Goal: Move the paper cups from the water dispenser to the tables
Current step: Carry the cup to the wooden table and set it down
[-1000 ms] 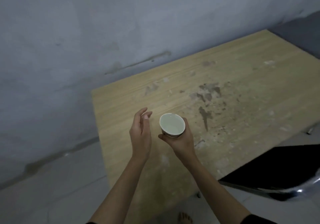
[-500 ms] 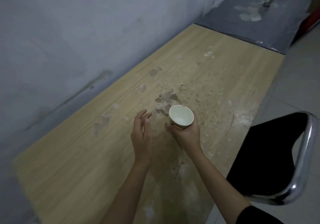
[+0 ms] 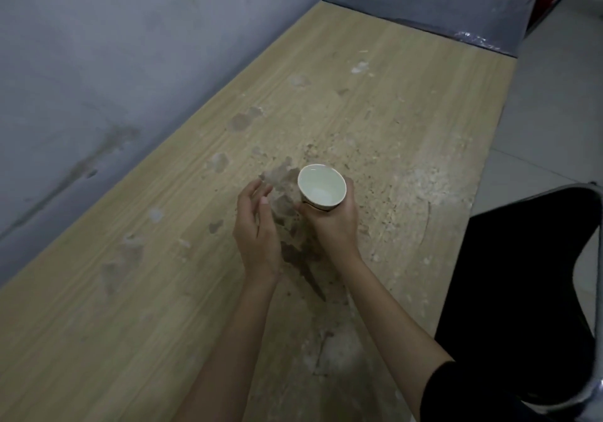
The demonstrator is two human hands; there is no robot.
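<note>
Currently the right hand [image 3: 331, 222] is wrapped around a small white paper cup [image 3: 321, 187], fingers closed on its lower wall from below and behind. Cup is upright, mouth tipped slightly toward the camera, inside looks empty and pale. Can't tell whether its base touches the surface or sits just above it.

Left hand [image 3: 256, 222] holds nothing: fingers loosely curled and spread, palm turned toward the cup, just beside it, not touching.

Both hands are over the long light-wood laminate table [image 3: 137, 307], roughly mid-length, nearer the right-hand long edge than the wall-side edge. Tabletop is dirty: grey-brown stains and white dusty patches, densest right under and around the hands. The table's left long edge runs against a pale grey scuffed wall [image 3: 98, 62].

At the table's far end a second dark grey table [image 3: 456, 13] butts up against it, with white smears on top.

A black chair with a chrome tube frame [image 3: 522, 291] sits just beside the right long edge, near corner side. Light tiled floor [image 3: 548, 111] is visible beyond that edge.

Right forearm ends in a black sleeve [image 3: 447, 392] at the bottom of the view; left forearm is bare as far as visible.
</note>
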